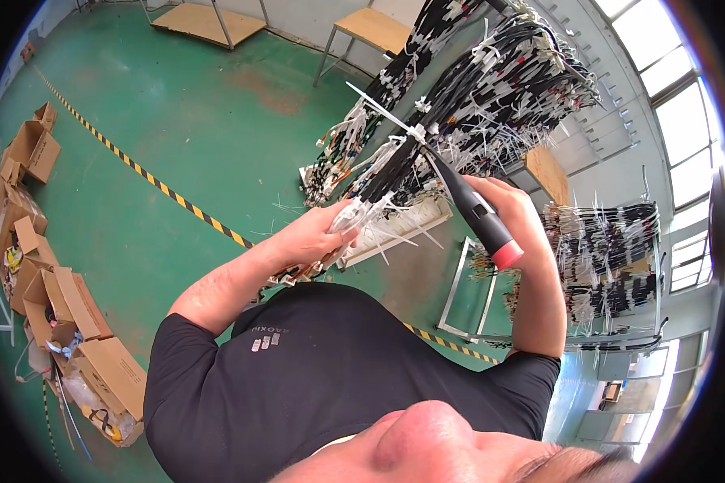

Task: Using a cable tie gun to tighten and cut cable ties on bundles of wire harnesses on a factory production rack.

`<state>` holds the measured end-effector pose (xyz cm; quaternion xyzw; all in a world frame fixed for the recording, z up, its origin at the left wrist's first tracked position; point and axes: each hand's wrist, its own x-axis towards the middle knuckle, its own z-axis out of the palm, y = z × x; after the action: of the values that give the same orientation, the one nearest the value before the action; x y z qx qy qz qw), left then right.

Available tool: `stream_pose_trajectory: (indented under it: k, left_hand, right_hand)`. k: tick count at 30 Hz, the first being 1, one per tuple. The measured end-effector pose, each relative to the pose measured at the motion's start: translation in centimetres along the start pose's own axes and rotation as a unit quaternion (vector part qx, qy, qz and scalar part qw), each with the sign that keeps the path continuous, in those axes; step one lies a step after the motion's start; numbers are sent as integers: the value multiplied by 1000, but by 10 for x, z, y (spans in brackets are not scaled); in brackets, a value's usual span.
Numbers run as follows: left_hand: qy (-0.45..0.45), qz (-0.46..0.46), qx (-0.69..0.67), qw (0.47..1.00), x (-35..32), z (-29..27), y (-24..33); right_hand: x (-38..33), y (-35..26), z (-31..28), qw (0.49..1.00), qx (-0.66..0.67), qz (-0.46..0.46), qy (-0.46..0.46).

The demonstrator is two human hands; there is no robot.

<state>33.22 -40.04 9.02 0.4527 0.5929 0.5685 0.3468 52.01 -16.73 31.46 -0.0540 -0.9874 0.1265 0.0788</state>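
Observation:
My left hand (330, 231) is closed round the lower end of a black wire harness (388, 177), near its white connectors (362, 213). In my right hand (507, 205) is a black, tapered handheld tool (471, 205) with a red end cap. The tool's narrow tip meets the harness higher up, beside a white cable tie (383, 109) whose long tail sticks out to the upper left. Part of the right hand's grip is hidden behind the tool.
Many black harnesses (491, 97) with white ties hang on a rack ahead, above a white tray (411, 229). Another loaded rack (604, 266) stands at right. Open cardboard boxes (72, 302) line the left. Wooden-topped tables (374, 30) stand at the back; striped tape (161, 185) crosses the green floor.

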Motion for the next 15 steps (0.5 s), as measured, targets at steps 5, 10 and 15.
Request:
stream_pose_trajectory:
  k: [5,10,15]
  left_hand:
    - [-24,-24,-101,994,-4,5,5]
    - [141,38,151,978,-3,31,2]
    - [166,70,197,964,1,36,3]
  right_hand:
    - [-4,1,12,1000,7,16,8]
    - [-4,-8,33,999,-1,1,45]
    - [-11,1,72,974,142,167,49]
